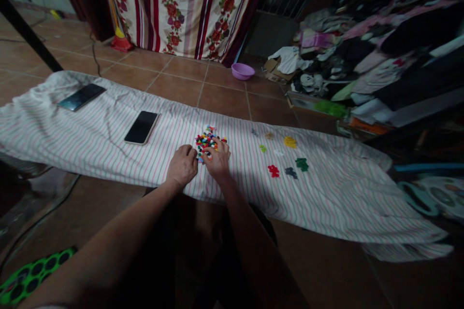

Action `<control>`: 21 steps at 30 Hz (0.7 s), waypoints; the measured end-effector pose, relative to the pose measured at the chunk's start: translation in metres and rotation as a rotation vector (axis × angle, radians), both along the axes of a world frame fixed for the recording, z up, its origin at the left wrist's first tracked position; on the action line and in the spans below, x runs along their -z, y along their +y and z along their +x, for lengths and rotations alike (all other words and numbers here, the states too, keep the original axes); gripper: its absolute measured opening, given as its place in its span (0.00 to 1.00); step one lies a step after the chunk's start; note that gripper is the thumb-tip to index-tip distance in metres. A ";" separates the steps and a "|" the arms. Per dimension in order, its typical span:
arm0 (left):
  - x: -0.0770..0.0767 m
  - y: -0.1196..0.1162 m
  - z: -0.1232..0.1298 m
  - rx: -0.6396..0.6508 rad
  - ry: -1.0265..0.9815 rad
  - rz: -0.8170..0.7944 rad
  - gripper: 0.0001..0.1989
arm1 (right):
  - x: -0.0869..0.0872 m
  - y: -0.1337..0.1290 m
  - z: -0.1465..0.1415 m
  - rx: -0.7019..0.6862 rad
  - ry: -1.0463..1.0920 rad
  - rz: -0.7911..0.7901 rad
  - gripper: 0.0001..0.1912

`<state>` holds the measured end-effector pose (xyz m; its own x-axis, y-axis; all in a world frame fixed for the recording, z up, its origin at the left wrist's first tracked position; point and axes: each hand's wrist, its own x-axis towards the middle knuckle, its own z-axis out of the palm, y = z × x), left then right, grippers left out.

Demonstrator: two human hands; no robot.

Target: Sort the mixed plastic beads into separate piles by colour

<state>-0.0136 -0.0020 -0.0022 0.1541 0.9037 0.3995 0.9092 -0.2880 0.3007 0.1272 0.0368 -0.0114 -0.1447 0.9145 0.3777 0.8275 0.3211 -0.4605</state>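
Note:
A heap of small multicoloured pieces (208, 139) lies on a striped cloth; they are too small to tell whether they are beads or buttons. At the heap's left edge rests my left hand (182, 164), its fingers curled together and their tips partly hidden. My right hand (219, 160) is on the heap's right side, thumb and fingers apart and touching the pieces. To the right are small single-colour groups: red pieces (273, 171), dark grey pieces (291, 172), green pieces (302, 164), yellow pieces (290, 141), white pieces (279, 153) and lime pieces (263, 148).
The striped cloth (337, 188) covers a long, low surface. Left of the heap lie a phone (141, 127) and a second dark phone (82, 97). Beyond are a purple basin (242, 71), a floral curtain (177, 5) and piled clothes (348, 48).

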 end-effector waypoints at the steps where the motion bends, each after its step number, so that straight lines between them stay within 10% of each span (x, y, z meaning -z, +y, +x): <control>1: 0.000 0.000 0.000 0.000 0.003 -0.001 0.08 | -0.001 -0.001 -0.001 0.000 -0.004 0.011 0.06; 21: 0.000 0.000 -0.001 0.013 0.009 0.017 0.09 | -0.015 0.001 0.025 0.019 0.290 0.101 0.14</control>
<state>-0.0145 -0.0022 -0.0025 0.1691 0.8949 0.4130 0.9080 -0.3044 0.2878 0.1523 0.0377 0.0040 -0.0008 0.8717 0.4900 0.6724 0.3632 -0.6449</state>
